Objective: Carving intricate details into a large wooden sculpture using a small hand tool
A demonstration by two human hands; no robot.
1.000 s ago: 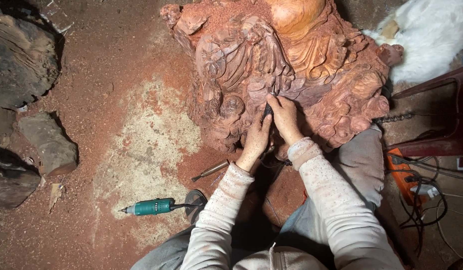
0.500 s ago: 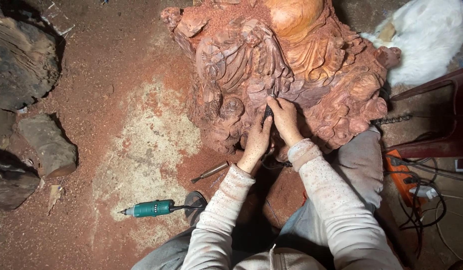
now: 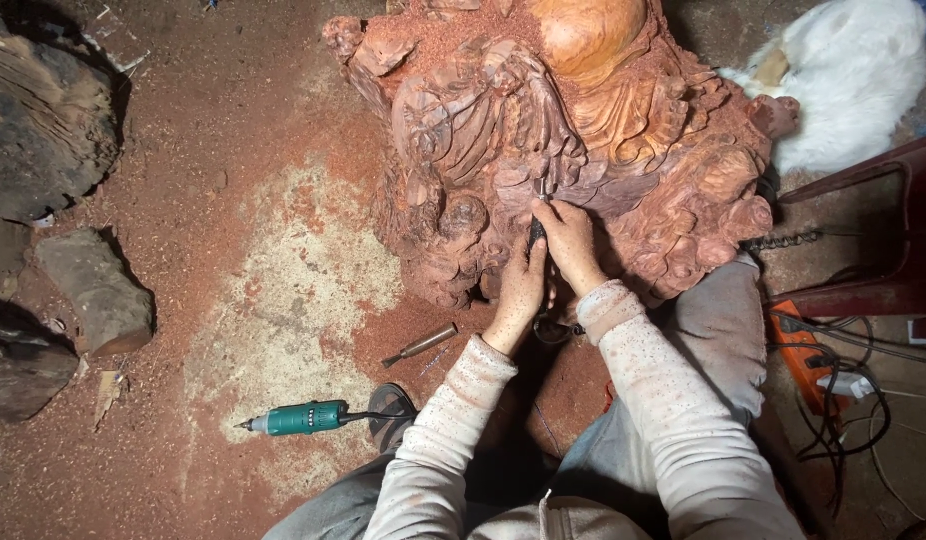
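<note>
A large reddish wood carving point(image 3: 583, 130) with folds and knobs stands on the dusty floor in front of me. Both my hands press against its lower front. My left hand point(image 3: 521, 290) and my right hand point(image 3: 568, 245) are closed together around a small dark carving tool point(image 3: 536, 232), whose tip touches the wood just above my fingers. My sleeves are pale and speckled with red dust.
A green rotary tool point(image 3: 298, 418) with a cord lies on the floor at lower left. A chisel point(image 3: 423, 345) lies beside the carving's base. Dark wood chunks point(image 3: 43, 130) sit at left. An orange power strip point(image 3: 808, 350) with cables and a red chair point(image 3: 883, 240) are at right.
Both hands have stayed on the same spot of the carving; only slight shifts of the fingers and tool show.
</note>
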